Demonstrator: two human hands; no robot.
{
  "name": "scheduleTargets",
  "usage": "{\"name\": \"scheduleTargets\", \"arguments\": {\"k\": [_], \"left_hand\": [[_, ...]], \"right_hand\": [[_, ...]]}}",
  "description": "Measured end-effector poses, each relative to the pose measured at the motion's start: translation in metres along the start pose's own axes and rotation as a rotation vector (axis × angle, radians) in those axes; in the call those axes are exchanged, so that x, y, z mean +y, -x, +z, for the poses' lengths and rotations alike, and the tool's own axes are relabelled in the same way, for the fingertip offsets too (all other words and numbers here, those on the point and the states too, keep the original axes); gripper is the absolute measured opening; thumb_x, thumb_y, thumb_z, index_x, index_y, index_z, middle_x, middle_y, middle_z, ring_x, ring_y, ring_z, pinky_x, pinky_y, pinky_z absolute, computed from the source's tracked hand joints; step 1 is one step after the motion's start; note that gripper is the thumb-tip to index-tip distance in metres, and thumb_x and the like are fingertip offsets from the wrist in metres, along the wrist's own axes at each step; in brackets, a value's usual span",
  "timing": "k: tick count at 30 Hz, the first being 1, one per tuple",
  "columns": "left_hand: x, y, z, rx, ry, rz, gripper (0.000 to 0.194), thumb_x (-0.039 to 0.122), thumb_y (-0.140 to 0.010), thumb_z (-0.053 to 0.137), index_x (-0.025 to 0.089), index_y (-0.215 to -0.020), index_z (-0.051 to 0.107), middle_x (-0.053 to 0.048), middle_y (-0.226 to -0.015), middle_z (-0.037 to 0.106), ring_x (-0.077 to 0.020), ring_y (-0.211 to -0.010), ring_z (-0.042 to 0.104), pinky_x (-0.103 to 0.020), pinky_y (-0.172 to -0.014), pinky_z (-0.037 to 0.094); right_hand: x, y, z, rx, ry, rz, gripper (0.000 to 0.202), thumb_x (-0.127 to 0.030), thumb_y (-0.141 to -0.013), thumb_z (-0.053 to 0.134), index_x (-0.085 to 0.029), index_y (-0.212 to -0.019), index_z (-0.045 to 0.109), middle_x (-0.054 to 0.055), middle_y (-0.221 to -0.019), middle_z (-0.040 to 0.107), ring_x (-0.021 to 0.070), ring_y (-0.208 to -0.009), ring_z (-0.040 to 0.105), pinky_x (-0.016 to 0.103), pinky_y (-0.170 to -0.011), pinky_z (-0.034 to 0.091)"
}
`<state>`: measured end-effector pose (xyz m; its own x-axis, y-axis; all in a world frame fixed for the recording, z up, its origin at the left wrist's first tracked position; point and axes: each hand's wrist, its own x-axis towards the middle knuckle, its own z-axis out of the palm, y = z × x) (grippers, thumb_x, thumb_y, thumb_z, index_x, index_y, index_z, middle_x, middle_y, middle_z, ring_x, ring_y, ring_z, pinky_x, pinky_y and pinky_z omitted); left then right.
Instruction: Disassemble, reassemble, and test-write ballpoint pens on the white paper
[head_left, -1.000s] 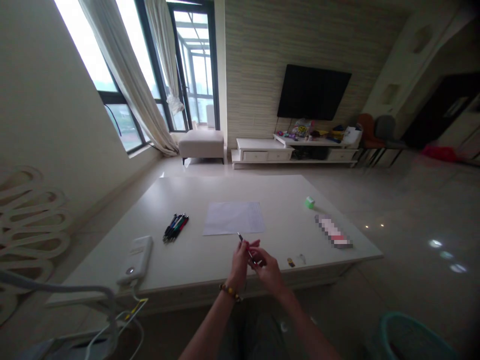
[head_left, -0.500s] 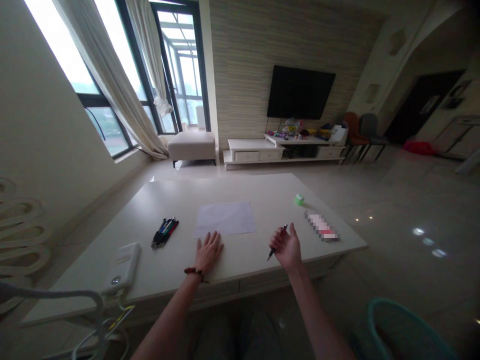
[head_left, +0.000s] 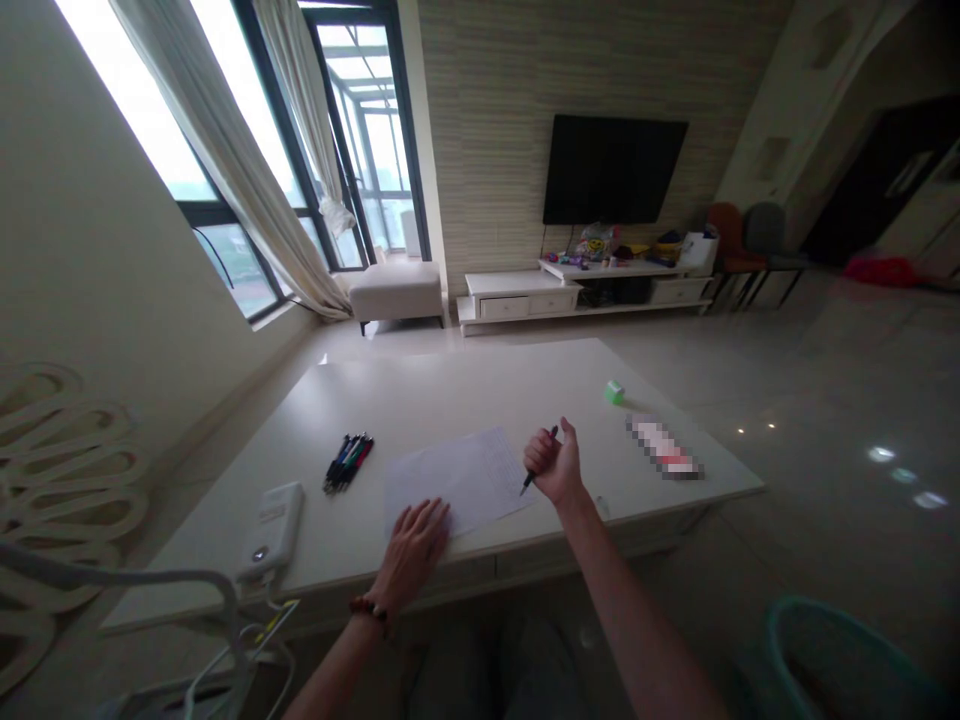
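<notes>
A sheet of paper [head_left: 457, 482] lies on the white table [head_left: 450, 390], tilted, with lines of small marks along its right side. My left hand [head_left: 416, 540] rests on the paper's lower left part, fingers stretched out and flat. In my right hand [head_left: 555, 465] a dark pen [head_left: 531, 478] is gripped in a closed fist, thumb up. Its tip points down and left, close to the sheet's right edge; whether it touches cannot be told. Left of the paper lies a bundle of several pens [head_left: 349, 462].
A white power bank [head_left: 276, 525] with a cable sits at the table's left edge. To the right are a small green-and-white box [head_left: 615, 392] and a blurred-out pink and white item [head_left: 664, 447]. A teal basket [head_left: 780, 640] stands on the floor at lower right.
The paper has slid toward me under my left hand and now sits more tilted. My right hand with the pen has moved left to the paper's right edge. The view has shifted slightly.
</notes>
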<state>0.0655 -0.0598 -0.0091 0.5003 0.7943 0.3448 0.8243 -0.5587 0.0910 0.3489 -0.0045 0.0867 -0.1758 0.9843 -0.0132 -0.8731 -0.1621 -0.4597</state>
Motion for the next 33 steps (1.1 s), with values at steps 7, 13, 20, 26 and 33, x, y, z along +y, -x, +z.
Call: {"name": "scheduleTargets", "arguments": {"k": [7,13,20,26,33], "left_hand": [[-0.017,-0.021,-0.004,-0.203,0.073,0.098,0.046,0.041,-0.09,0.033,0.031,-0.135,0.032,-0.002,-0.142,0.034,-0.0205,-0.13,0.029,-0.043,-0.106,0.028],[-0.018,-0.026,-0.007,-0.191,0.104,0.096,0.046,0.038,-0.091,0.031,0.032,-0.136,0.028,0.0,-0.144,0.029,-0.0191,-0.133,0.023,-0.044,-0.108,0.024],[-0.02,-0.028,-0.004,-0.193,0.12,0.095,0.046,0.037,-0.09,0.032,0.031,-0.136,0.03,0.001,-0.143,0.03,-0.0188,-0.133,0.024,-0.043,-0.109,0.023],[-0.02,-0.029,-0.005,-0.193,0.125,0.087,0.046,0.036,-0.09,0.032,0.031,-0.135,0.031,0.0,-0.143,0.029,-0.0191,-0.133,0.023,-0.044,-0.109,0.023],[-0.019,-0.03,-0.008,-0.209,0.154,0.078,0.046,0.036,-0.09,0.034,0.03,-0.136,0.03,0.0,-0.144,0.029,-0.0198,-0.133,0.023,-0.045,-0.109,0.022]], "right_hand": [[0.008,-0.023,-0.022,0.189,0.553,0.052,0.039,-0.043,-0.081,0.038,-0.013,-0.071,0.061,0.002,-0.046,0.056,0.0102,-0.034,0.047,0.02,-0.035,0.033],[0.02,-0.048,-0.051,0.169,1.028,-0.01,0.035,-0.049,-0.075,0.05,-0.015,-0.074,0.058,0.0,-0.046,0.057,0.0107,-0.036,0.05,0.019,-0.035,0.035],[0.052,-0.089,-0.064,0.129,1.216,-0.046,0.023,-0.037,-0.073,0.047,-0.016,-0.067,0.054,-0.002,-0.051,0.053,0.0092,-0.041,0.049,0.018,-0.036,0.033],[0.072,-0.102,-0.086,0.324,1.41,-0.365,0.016,-0.023,-0.07,0.04,-0.017,-0.063,0.053,-0.002,-0.048,0.05,0.0112,-0.048,0.049,0.02,-0.047,0.036],[0.076,-0.107,-0.095,0.433,1.511,-0.352,0.019,-0.02,-0.067,0.037,-0.019,-0.05,0.047,0.0,-0.048,0.05,0.0123,-0.047,0.047,0.022,-0.045,0.031]]}}
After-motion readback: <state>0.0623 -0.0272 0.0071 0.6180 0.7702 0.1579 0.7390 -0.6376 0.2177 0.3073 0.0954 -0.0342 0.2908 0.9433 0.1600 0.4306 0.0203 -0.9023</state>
